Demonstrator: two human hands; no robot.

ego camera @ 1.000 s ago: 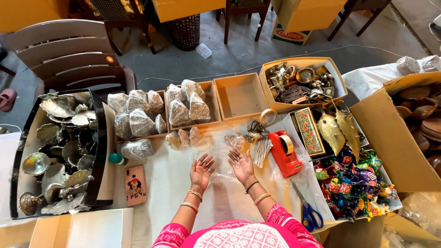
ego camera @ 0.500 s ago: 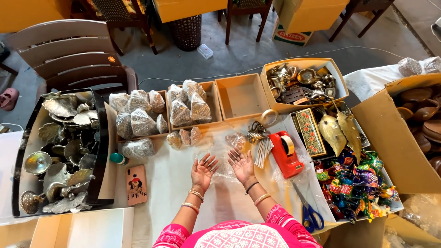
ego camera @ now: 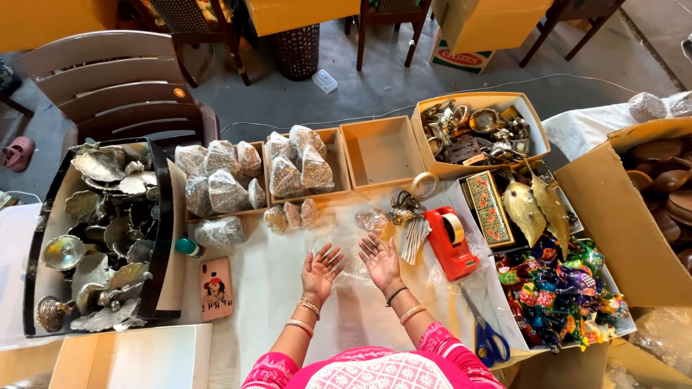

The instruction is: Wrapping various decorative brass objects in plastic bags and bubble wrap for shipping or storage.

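I saw almost nothing had changed: the left hand [ego camera: 318, 271] and right hand [ego camera: 379, 261] stayed palm-up, fingers spread and holding nothing, over the clear plastic sheet [ego camera: 344, 252] on the table [ego camera: 267, 288].

**Foil, brass, card and film on my table**

Under my left hand [ego camera: 318, 271] and right hand [ego camera: 380, 261] lies a sheet of clear plastic film [ego camera: 347, 268], thin, glossy and crinkled, on the matt white table cover [ego camera: 267, 288]. At the far edge, matt tan cardboard boxes [ego camera: 380, 153] hold bundles in crumpled clear wrap [ego camera: 287, 176]. The tray [ego camera: 160, 238] at the left edge carries shiny silver-toned metal dishes [ego camera: 97, 238]. The tape dispenser [ego camera: 448, 241] is smooth red plastic. Two brass-coloured leaves [ego camera: 537, 209] gleam. Toward the right edge, glossy multicoloured trinkets [ego camera: 559, 288]. My metal bangles [ego camera: 310, 306] shine.
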